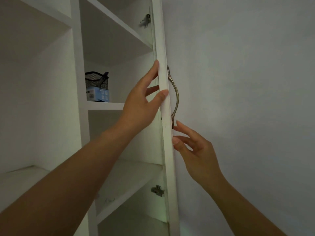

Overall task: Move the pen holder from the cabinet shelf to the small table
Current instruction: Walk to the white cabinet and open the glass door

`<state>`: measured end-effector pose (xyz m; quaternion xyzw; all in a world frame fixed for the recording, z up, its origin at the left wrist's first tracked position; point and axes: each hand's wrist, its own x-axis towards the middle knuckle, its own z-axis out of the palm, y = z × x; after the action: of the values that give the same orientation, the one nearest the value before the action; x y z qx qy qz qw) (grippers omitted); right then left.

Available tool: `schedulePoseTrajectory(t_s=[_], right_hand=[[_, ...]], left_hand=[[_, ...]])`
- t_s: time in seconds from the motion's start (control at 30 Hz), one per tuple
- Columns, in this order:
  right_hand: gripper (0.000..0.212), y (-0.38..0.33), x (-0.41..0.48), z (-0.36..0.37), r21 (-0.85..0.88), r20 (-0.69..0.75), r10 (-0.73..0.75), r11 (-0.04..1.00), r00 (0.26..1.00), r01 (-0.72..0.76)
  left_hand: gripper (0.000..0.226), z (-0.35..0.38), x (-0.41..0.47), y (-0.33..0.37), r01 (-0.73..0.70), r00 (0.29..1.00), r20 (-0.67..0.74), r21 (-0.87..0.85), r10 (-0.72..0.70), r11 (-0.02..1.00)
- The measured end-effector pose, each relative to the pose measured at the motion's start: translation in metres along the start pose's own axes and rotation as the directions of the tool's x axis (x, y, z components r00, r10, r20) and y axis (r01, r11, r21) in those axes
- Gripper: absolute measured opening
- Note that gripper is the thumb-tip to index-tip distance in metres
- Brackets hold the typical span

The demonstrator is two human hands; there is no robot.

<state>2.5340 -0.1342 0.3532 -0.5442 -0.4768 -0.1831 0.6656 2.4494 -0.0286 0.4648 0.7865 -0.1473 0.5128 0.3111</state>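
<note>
Door (167, 159) edge is gripped by left hand (141, 106); right hand (196, 150) is held open, empty, beside door; holder (96, 80) is seen left of door.

A black mesh pen holder (96, 80) is being carried by the white cabinet shelf (109, 105), near its left wall. A light-blue box (98, 95) is being borne there too, just in front of it.

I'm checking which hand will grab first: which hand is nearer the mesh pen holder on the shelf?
Left. The left hand grips the door edge right of the pen holder; the right hand is lower, on the door's far side by the handle.
</note>
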Motion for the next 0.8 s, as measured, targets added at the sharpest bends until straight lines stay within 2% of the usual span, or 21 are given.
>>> schedulePoseTrajectory(t_s=[0.2, 0.37, 0.63, 0.8], right_hand=[[0.050, 0.002, -0.025, -0.008, 0.002, 0.018, 0.008, 1.000, 1.000, -0.008], [0.049, 0.002, -0.043, -0.008, -0.036, 0.047, -0.005, 0.999, 0.999, 0.006], [0.052, 0.014, -0.048, -0.029, -0.135, -0.005, -0.009, 0.991, 1.000, 0.008], [0.050, 0.024, -0.050, -0.056, -0.127, -0.029, -0.018, 0.992, 0.999, 0.014]], left_hand=[[0.058, 0.014, -0.004, -0.001, -0.031, 1.000, -0.003, 0.027, 0.031, 0.999], [0.057, 0.022, -0.004, -0.001, -0.026, 1.000, -0.009, 0.039, 0.026, 0.999], [0.058, 0.051, 0.000, 0.009, -0.030, 0.999, -0.008, 0.050, 0.031, 0.998], [0.060, 0.082, 0.006, 0.013, -0.063, 0.998, -0.002, 0.173, 0.065, 0.983]])
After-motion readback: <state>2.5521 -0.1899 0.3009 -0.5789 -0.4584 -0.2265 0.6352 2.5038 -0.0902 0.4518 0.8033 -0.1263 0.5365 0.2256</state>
